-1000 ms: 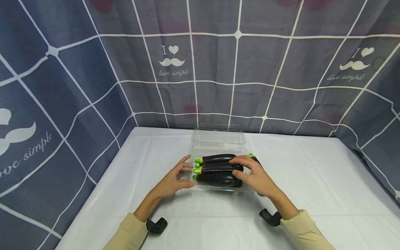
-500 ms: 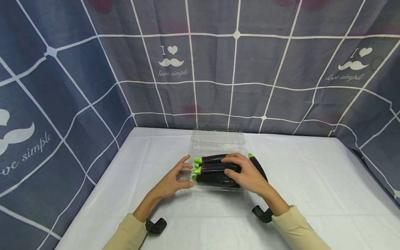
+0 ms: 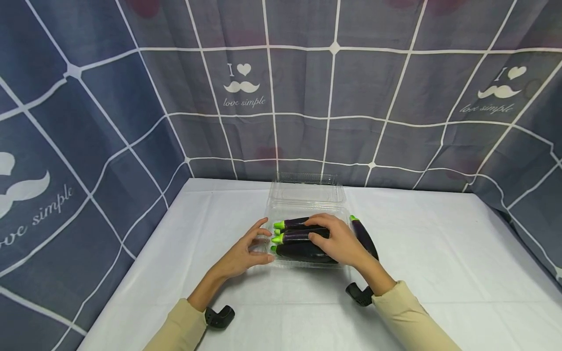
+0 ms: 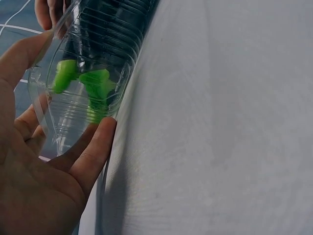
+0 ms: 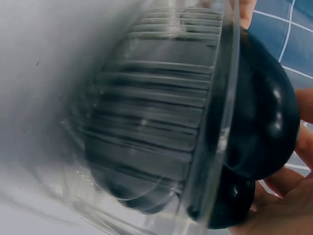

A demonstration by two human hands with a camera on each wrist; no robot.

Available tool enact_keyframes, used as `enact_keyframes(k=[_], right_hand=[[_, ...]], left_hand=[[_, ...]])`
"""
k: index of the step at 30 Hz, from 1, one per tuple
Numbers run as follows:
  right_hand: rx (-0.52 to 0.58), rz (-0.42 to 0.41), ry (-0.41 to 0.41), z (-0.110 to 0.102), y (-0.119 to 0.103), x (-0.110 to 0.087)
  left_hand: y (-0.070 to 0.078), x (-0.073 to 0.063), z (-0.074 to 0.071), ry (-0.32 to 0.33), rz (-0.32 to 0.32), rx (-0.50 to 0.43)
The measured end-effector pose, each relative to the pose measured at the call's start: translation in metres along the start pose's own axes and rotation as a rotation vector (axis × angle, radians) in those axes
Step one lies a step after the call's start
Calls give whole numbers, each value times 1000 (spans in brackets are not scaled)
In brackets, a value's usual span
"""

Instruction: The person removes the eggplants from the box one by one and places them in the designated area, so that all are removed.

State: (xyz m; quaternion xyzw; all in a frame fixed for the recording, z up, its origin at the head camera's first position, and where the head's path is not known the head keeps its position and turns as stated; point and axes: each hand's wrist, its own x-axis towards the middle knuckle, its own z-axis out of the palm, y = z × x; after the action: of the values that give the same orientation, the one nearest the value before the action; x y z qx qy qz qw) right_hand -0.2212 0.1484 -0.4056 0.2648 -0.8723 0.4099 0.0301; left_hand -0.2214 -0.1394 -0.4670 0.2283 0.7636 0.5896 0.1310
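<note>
Several dark purple eggplants with green stem ends lie side by side in a clear plastic clamshell box (image 3: 307,193), its lid tipped open toward the back. My left hand (image 3: 242,254) holds the box's left end, thumb at the near side and fingers at the far side; the green stems show through the plastic in the left wrist view. From above, my right hand (image 3: 340,240) grips the upper middle eggplant (image 3: 293,237), thumb and fingers across its body. The front eggplant (image 3: 303,252) lies just below that hand. In the right wrist view, rounded eggplant ends (image 5: 264,107) rise over the rim.
Another eggplant (image 3: 364,238) lies slanted on the white-covered table (image 3: 439,253), right of the box. A grey checked curtain (image 3: 303,87) hangs behind and along both sides. Black wrist devices (image 3: 221,317) are worn on both wrists.
My right hand has moved left along the eggplants, uncovering the eggplant on the right. The left hand and box have stayed in place.
</note>
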Motion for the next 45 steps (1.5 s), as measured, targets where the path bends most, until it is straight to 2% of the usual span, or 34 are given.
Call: enact_keyframes(k=[9,22,45], right_hand=[[-7,47,-52,2,8,0],[-20,38,-66,5,11,0],[8,72,-69,3,9,1]], left_hand=[[0,1,0,2,3,10],[0,0,0,9,-6,28],[-1,1,0,4,5,12]])
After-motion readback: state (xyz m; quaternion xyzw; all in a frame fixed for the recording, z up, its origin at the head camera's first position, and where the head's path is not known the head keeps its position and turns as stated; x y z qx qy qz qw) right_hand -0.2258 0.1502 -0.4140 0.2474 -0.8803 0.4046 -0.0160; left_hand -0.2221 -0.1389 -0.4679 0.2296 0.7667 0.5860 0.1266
